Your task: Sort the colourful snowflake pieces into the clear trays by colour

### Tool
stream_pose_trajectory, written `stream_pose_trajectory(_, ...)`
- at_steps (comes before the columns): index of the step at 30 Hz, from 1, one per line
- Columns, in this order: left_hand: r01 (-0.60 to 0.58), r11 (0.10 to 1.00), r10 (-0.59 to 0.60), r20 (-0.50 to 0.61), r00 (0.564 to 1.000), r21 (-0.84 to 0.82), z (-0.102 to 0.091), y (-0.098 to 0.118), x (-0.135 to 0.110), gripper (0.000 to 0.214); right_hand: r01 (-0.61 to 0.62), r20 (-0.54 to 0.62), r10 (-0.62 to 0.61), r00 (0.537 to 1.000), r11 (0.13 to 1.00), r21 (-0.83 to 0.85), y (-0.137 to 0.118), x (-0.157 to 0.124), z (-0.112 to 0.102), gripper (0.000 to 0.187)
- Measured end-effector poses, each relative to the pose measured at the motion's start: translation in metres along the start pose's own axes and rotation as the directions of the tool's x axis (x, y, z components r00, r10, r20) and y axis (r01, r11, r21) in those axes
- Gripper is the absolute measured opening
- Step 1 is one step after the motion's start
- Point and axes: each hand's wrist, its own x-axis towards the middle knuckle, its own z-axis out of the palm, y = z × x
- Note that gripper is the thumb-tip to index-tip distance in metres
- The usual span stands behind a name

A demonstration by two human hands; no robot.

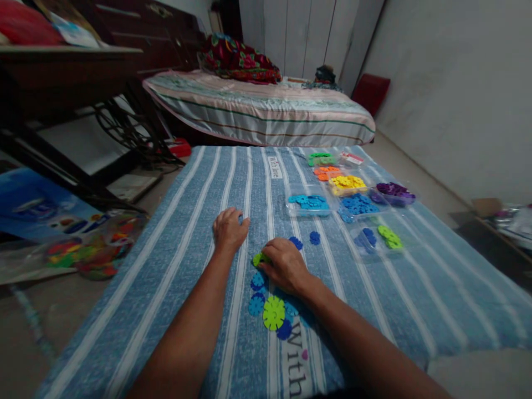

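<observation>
Right hand [286,266], fingers clamped on a green disc [258,259]; a cluster [272,318] of discs lies just on its near side. The left hand [229,228], curled at its left above the counter [183,244], has an indeterminate grip. Tubs [307,211] stand beyond the right hand, rightward.

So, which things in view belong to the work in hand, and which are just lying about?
Likely in use:
- lime-green disc at the right hand
- green-and-blue disc cluster
- loose blue discs
- clear tubs of discs

Apparently just lying about:
- floral bedding
- blue packaging
</observation>
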Motion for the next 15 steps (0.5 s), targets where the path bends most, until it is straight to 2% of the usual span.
stream_pose_trajectory(5, -0.007, 1.000, 0.007, 0.008, 1.000, 0.007, 0.000, 0.000, 0.000, 0.027, 0.004, -0.113, 0.008, 0.994, 0.994, 0.108, 0.004, -0.003, -0.005, 0.011)
stream_pose_trajectory(8, 0.000, 1.000, 0.000, 0.015, 1.000, 0.015, -0.001, 0.002, -0.001, 0.028, -0.023, -0.256, 0.072, 0.964, 0.982, 0.188, 0.011, -0.012, -0.020, 0.013)
stream_pose_trajectory(12, 0.007, 1.000, -0.007, 0.022, 1.000, 0.005, -0.001, 0.002, -0.002, 0.028, -0.065, -0.453, 0.163, 0.876, 0.973, 0.223, 0.033, -0.034, -0.066, 0.019)
stream_pose_trajectory(15, 0.007, 1.000, -0.007, 0.027, 1.000, -0.005, -0.001, 0.002, -0.001, 0.029, -0.194, -0.521, 0.235, 0.821, 0.972, 0.132, 0.060, -0.056, -0.113, 0.024)
